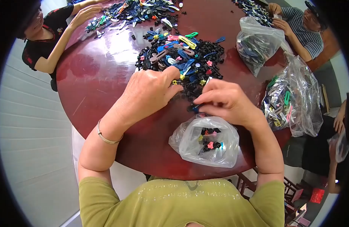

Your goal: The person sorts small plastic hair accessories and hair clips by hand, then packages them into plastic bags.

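Note:
A heap of small black claw clips and colourful snap hair clips [182, 56] lies on the dark red table. At its near edge my left hand [153, 87] is curled, thumb and forefinger pinched around a small yellow-topped hair clip [174, 82]. My right hand [229, 102] is at the right side of the heap, fingers bent in, with a dark blue hair clip [195, 109] at its fingertips. Just below that hand, a transparent plastic bag [227, 153] stands with its mouth open. Inside it are several small black clips with pink, red and yellow flowers [210, 145].
Larger piles of hair clips [138, 13] lie farther back on the round table [95, 98]. Two filled plastic bags [257, 45] sit along the right side. People sit at the left and right, their hands by the far piles; another person's hand [339, 122] shows at far right.

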The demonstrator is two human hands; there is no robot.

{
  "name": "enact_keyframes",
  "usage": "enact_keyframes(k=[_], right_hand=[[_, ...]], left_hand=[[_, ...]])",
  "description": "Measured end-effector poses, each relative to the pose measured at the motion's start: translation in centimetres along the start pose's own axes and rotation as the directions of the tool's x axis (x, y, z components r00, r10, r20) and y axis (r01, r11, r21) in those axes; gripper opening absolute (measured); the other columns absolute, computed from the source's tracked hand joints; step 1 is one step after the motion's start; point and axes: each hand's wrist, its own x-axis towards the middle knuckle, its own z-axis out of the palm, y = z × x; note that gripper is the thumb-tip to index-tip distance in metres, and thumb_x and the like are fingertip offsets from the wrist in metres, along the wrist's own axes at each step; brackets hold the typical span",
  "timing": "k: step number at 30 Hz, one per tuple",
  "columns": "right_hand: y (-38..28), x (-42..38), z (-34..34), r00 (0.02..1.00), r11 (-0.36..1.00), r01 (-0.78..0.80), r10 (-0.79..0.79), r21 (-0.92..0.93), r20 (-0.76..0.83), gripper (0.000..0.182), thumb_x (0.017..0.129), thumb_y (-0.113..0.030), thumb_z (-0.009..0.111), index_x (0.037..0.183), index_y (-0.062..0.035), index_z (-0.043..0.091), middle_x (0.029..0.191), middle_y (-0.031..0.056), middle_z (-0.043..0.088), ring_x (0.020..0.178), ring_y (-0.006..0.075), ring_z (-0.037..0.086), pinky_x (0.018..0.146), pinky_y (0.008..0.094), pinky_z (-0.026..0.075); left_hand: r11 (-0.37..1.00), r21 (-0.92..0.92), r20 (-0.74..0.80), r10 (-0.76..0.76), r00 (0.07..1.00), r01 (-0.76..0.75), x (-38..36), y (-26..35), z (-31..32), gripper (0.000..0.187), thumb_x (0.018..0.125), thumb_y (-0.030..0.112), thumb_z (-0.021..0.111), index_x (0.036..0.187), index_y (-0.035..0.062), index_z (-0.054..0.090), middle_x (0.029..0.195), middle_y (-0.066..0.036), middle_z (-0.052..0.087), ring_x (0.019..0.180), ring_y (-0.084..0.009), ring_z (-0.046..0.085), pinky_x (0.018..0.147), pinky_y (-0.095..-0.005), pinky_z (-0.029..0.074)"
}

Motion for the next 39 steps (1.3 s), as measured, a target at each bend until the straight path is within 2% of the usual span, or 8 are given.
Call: enact_keyframes(k=[4,18,21,24,27,31,34,39], right_hand=[[0.3,0.4,1.7,0.999,0.968,-0.03,0.037,-0.25,0.024,0.018,0.077,-0.02,0.079,0.09,-0.0082,0.072,0.085,0.0078,0.062,0.072,0.0268,0.064,0.063,0.0381,0.052],[0.8,1.2,2.0,0.995,0.921,-0.017,-0.021,-0.39,-0.093,0.015,0.077,-0.012,0.077,0.09,-0.0097,0.071,0.087,0.0071,0.063,0.07,0.0282,0.064,0.062,0.0387,0.053],[0.9,1.2,1.6,0.985,0.962,-0.028,-0.02,-0.27,-0.171,0.016,0.076,-0.009,0.079,0.089,-0.0086,0.071,0.085,0.0056,0.062,0.068,0.0219,0.064,0.059,0.0351,0.051],[-0.2,0.7,0.2,0.943,0.964,-0.18,0.226,0.197,-0.243,0.014,0.078,0.0,0.078,0.088,-0.0018,0.069,0.083,-0.0007,0.063,0.068,0.0033,0.056,0.056,0.0202,0.043],[-4.2,-0.3,-2.1,0.951,0.901,-0.188,0.267,0.392,-0.158,0.016,0.073,0.005,0.079,0.085,0.0001,0.069,0.082,0.003,0.067,0.066,0.0044,0.056,0.055,0.0197,0.041],[-5.8,-0.5,-3.3,0.997,0.951,-0.01,-0.013,0.31,0.073,0.019,0.069,0.005,0.081,0.086,-0.0001,0.072,0.082,0.0049,0.069,0.067,0.0078,0.06,0.056,0.0209,0.043],[-5.1,-0.1,-2.3,0.948,0.955,-0.259,0.28,0.143,-0.15,0.011,0.076,0.002,0.076,0.087,0.0006,0.072,0.081,0.0067,0.068,0.069,0.011,0.063,0.059,0.0242,0.047],[0.8,0.7,0.5,0.955,0.978,-0.19,0.165,-0.082,-0.247,0.012,0.079,-0.005,0.077,0.09,-0.003,0.073,0.084,0.0052,0.065,0.068,0.0124,0.063,0.059,0.0274,0.049]], left_hand=[[0.996,-0.001,-0.002,0.086,0.996,-0.086,-0.3,-0.3,0.6,0.012,0.087,0.017,0.07,0.088,0.0064,0.065,0.071,-0.012,0.066,0.066,-0.0316,0.066,0.058,-0.0406,0.052],[0.989,-0.015,-0.011,0.147,0.989,-0.148,-0.1,-0.7,-0.4,0.012,0.08,0.013,0.073,0.087,0.0037,0.068,0.08,-0.011,0.064,0.074,-0.032,0.064,0.065,-0.0404,0.052],[0.989,-0.036,0.074,0.148,0.986,-0.146,-0.3,-0.3,-0.1,0.014,0.079,0.013,0.074,0.087,0.0032,0.068,0.083,-0.011,0.063,0.078,-0.033,0.064,0.068,-0.0415,0.052],[0.988,-0.029,0.077,0.15,0.986,-0.149,-0.4,-0.3,0.1,0.013,0.078,0.013,0.075,0.086,0.0031,0.069,0.083,-0.011,0.062,0.078,-0.0331,0.064,0.068,-0.0426,0.052],[0.99,-0.02,0.075,0.144,0.987,-0.143,-0.4,-0.5,0.4,0.01,0.078,0.011,0.074,0.083,0.0032,0.069,0.082,-0.011,0.061,0.076,-0.0324,0.064,0.067,-0.0425,0.052],[0.988,-0.021,0.057,0.156,0.986,-0.155,-0.4,-0.8,0.8,0.008,0.079,0.011,0.073,0.079,0.0037,0.069,0.078,-0.01,0.06,0.072,-0.0318,0.063,0.065,-0.0423,0.051],[0.986,-0.013,0.029,0.169,0.985,-0.169,-0.3,-0.8,0.9,0.009,0.08,0.011,0.072,0.077,0.004,0.068,0.077,-0.01,0.06,0.07,-0.0318,0.063,0.064,-0.0422,0.051],[0.985,-0.012,0.038,0.174,0.984,-0.174,-0.4,-0.6,0.8,0.009,0.08,0.012,0.071,0.077,0.0043,0.068,0.077,-0.011,0.06,0.07,-0.0321,0.063,0.064,-0.0423,0.051]])
